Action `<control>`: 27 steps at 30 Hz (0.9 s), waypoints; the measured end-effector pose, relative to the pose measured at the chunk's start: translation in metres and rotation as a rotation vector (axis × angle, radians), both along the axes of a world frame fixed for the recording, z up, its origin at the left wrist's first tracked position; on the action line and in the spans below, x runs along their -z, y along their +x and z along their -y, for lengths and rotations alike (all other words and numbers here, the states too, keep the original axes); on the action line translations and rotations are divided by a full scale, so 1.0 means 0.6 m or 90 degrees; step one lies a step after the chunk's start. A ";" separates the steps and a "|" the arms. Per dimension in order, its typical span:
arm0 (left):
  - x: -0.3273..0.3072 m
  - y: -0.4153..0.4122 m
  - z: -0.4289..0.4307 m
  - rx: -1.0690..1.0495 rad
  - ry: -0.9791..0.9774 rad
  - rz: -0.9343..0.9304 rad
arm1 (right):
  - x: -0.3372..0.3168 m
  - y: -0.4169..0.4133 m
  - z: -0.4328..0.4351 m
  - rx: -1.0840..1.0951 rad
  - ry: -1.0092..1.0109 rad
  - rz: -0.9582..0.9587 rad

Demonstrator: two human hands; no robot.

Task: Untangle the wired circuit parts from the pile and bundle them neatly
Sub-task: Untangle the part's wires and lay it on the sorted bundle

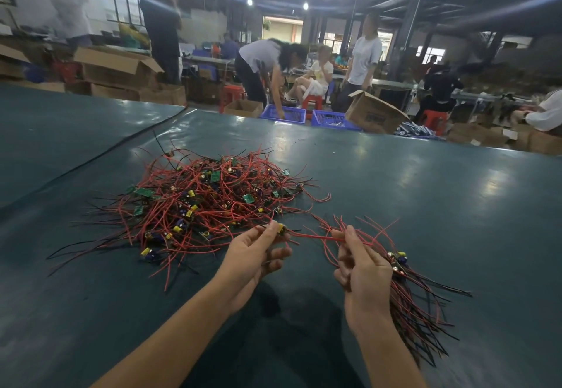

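A tangled pile [200, 202] of red and black wires with small green boards and yellow-blue capacitors lies on the dark green table [425, 205], ahead and to the left. My left hand [255, 253] pinches one circuit part [281, 229] at the pile's near right edge. A red wire [313, 237] runs from that part across to my right hand [362, 266], which pinches it between thumb and forefinger. The same right hand clasps a bundle [416, 305] of sorted parts, whose wires fan out toward the lower right.
A seam [115, 147] crosses the table cover at the left. Beyond the far edge stand blue crates [328, 118], cardboard boxes [374, 113], red stools and several people at work.
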State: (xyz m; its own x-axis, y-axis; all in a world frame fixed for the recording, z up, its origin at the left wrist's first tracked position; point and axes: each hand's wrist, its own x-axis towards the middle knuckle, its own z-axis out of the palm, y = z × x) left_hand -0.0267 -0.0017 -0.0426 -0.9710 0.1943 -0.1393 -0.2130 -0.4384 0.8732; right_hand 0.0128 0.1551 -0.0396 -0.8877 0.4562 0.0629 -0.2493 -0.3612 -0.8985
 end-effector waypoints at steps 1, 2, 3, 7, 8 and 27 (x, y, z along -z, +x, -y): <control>-0.001 0.000 0.001 -0.006 0.023 0.009 | 0.000 0.000 0.003 0.001 0.016 -0.003; -0.003 -0.001 0.003 -0.012 0.054 0.021 | 0.000 0.001 0.006 0.001 0.029 -0.007; -0.005 -0.002 0.007 -0.018 0.089 0.035 | -0.001 0.002 0.008 -0.001 0.035 -0.013; -0.011 -0.007 0.020 -0.036 0.181 0.070 | -0.003 0.005 0.005 -0.014 -0.002 -0.044; -0.013 -0.007 0.022 -0.033 0.189 0.067 | -0.003 0.006 0.003 -0.024 -0.021 -0.047; 0.004 -0.007 0.006 0.307 0.006 0.100 | 0.008 0.010 0.047 -0.089 0.059 0.136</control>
State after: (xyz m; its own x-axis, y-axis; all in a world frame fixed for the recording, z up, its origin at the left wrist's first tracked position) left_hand -0.0311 -0.0052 -0.0448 -0.7379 0.6173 -0.2730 -0.5221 -0.2657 0.8104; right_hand 0.0187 0.1271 -0.0446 -0.9394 0.3291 -0.0965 -0.0040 -0.2919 -0.9565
